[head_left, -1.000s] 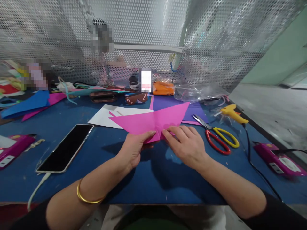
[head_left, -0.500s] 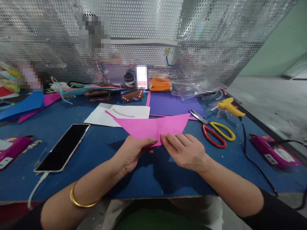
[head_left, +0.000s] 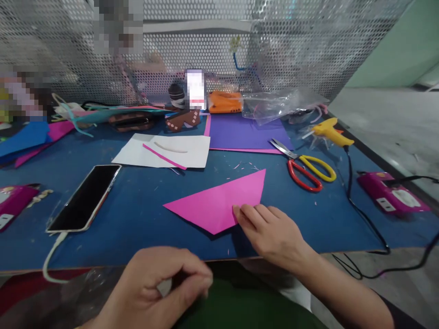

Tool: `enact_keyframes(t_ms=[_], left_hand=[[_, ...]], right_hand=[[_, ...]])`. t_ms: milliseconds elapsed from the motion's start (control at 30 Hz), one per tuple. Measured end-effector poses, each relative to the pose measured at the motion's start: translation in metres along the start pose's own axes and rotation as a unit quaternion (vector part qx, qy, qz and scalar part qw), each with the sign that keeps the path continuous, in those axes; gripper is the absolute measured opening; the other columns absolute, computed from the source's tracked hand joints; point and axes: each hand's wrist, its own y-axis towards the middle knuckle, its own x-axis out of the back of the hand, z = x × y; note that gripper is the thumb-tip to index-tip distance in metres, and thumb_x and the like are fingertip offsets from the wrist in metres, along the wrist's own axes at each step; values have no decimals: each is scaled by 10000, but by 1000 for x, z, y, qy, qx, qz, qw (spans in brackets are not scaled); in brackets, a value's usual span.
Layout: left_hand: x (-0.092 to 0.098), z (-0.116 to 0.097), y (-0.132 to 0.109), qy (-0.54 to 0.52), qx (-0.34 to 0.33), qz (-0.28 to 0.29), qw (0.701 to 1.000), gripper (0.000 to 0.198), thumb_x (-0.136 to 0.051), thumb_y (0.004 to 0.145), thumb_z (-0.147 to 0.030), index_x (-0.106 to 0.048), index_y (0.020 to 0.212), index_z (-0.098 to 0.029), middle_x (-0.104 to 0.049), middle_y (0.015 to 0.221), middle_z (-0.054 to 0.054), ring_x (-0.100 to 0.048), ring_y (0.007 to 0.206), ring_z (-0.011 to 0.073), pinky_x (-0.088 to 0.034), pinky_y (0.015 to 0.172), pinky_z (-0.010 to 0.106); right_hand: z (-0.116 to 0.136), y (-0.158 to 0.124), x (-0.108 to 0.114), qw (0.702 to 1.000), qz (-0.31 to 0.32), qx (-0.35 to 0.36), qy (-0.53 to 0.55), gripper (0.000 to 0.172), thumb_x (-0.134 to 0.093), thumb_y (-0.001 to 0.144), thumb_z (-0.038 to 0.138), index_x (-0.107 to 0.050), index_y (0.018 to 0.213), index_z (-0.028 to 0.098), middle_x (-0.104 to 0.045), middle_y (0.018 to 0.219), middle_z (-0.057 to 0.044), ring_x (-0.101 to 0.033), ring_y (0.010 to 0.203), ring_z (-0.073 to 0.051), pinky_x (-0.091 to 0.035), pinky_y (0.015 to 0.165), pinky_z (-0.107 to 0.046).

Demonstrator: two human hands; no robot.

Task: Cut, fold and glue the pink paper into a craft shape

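Pink paper (head_left: 219, 205), folded to a triangle, lies flat on the blue bench (head_left: 137, 219) near its front edge. Right hand (head_left: 274, 233): grip spread, fingertips (head_left: 240, 214) pressing the triangle's lower right edge. Left hand (head_left: 161, 288): off the bench, in front of its front edge, grip curled with fingers drawn to the thumb; whether it pinches anything cannot be told. Scissors (head_left: 305, 169) lie to the right of the paper, apart from it. Phone (head_left: 84, 197) lies well to the left. A white sheet (head_left: 164, 151) lies behind.

Under right hand (head_left: 274, 230), paper triangle (head_left: 222, 205) was pink; table (head_left: 137, 201) blue; scissors (head_left: 307, 171) right of grip red-yellow; sheet (head_left: 245, 132) beyond purple; glue gun (head_left: 329, 130) farther yellow.
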Motion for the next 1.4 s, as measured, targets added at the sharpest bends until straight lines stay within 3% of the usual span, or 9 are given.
enact_keyframes(t_ms=[67,167,300,467,600,733,933,1267,1400], left_hand=[[-3,3,13,159,-160,-86,970,143,-649,873,-284,-782,923,-285,-786,853,38,-729,780,219,-566,761,320],[-11,13,39,305,-277,-58,909,310,-606,908,-268,-723,1191,-216,-748,1158,93,-666,1135,305,-492,1032,446],[-17,25,55,342,-289,17,894,407,-576,938,-325,-653,1300,-156,-663,1304,148,-602,1238,341,-464,1075,499],[-6,20,58,345,-302,68,886,368,-540,953,-300,-665,1280,-186,-685,1282,125,-612,1219,322,-449,1086,472],[5,3,78,382,-339,125,851,343,-411,959,-125,-709,1124,-153,-731,1154,116,-671,1043,258,-529,922,395],[6,-11,107,406,-311,152,846,287,-456,914,-71,-721,965,-170,-731,942,59,-666,835,206,-489,691,317],[2,-11,139,322,-298,189,878,138,-621,865,-112,-717,814,-197,-697,846,-10,-623,755,132,-411,644,246],[3,3,140,206,-251,185,928,117,-649,851,-148,-730,800,-214,-684,798,-23,-630,745,112,-417,634,209],[3,9,141,183,-253,189,931,106,-660,853,-159,-731,807,-223,-689,806,-27,-637,755,110,-425,638,208]], right_hand=[[2,-1,1,999,12,-32,19,344,-386,951,49,-657,1162,62,-702,909,-104,-545,705,-201,-419,575,-337],[5,-6,3,996,7,-76,50,314,-406,957,64,-678,1112,67,-711,941,-126,-582,746,-218,-436,607,-347],[11,-15,2,990,-6,-120,81,284,-433,973,81,-695,1084,82,-724,971,-122,-607,817,-225,-452,668,-348],[14,-19,1,979,7,-170,110,221,-525,971,105,-694,1114,116,-729,1020,-79,-610,871,-216,-445,718,-335],[17,-14,3,979,-8,-180,92,152,-585,969,181,-711,1033,128,-733,928,-62,-615,802,-205,-425,677,-341],[21,-9,5,983,-15,-162,89,140,-592,946,136,-719,997,105,-736,896,-85,-623,777,-219,-407,644,-352],[24,-4,6,984,-16,-160,72,182,-548,939,84,-728,956,63,-739,849,-112,-616,738,-235,-392,615,-360],[24,-3,11,986,18,-140,86,237,-507,930,79,-715,1028,24,-730,863,-142,-603,738,-255,-401,640,-380],[25,0,7,966,14,-222,131,156,-568,935,111,-723,925,101,-707,805,-75,-588,720,-211,-397,645,-363]])
